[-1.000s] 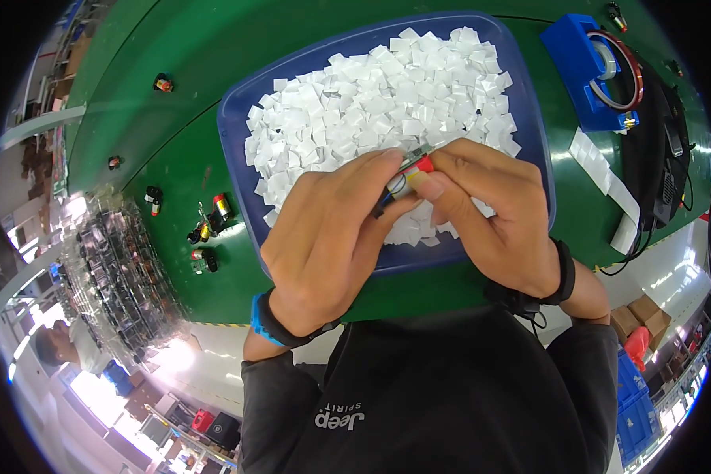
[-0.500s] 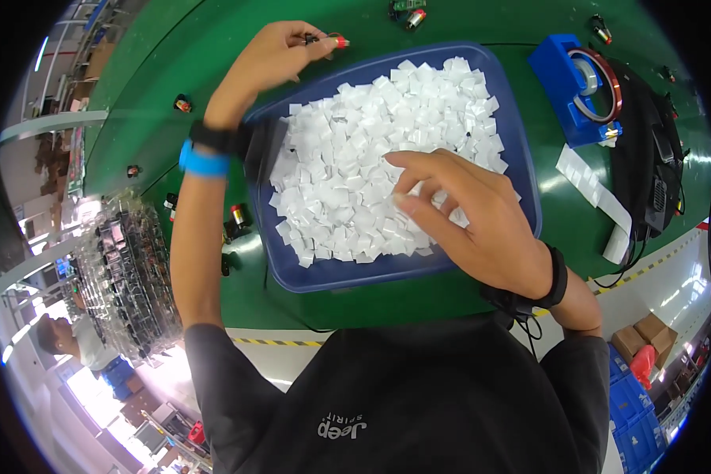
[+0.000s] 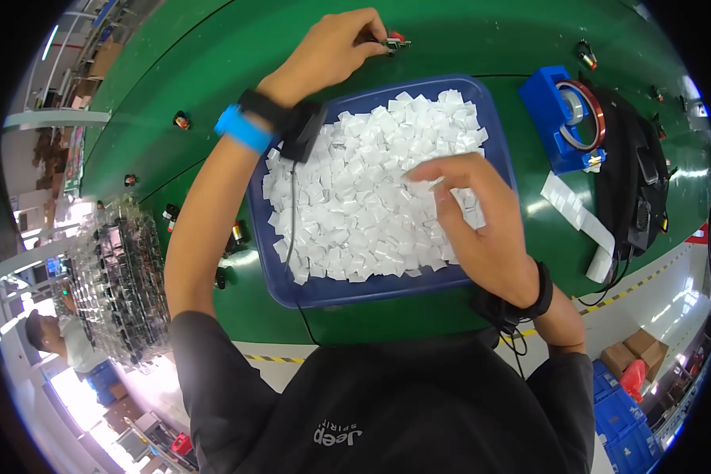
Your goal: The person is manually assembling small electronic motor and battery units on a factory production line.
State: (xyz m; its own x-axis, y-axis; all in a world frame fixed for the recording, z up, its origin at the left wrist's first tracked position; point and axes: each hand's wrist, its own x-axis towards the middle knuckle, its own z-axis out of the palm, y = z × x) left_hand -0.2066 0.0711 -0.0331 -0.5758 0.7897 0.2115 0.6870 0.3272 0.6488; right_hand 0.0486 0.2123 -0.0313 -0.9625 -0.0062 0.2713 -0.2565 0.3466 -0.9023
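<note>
Component (image 3: 397, 40) in left fingers (image 3: 370, 50) has moved farther right.

A small electronic part (image 3: 397, 40), red on one side and green and dark on the other, is being held sideways in the left hand's (image 3: 336, 47) fingertips, just beyond the far edge of the blue tray (image 3: 501, 150). And in that tray, small white squarish pieces (image 3: 355, 205) are heaped, overlapped at all angles, partly hidden under the right hand (image 3: 486, 217).
</note>
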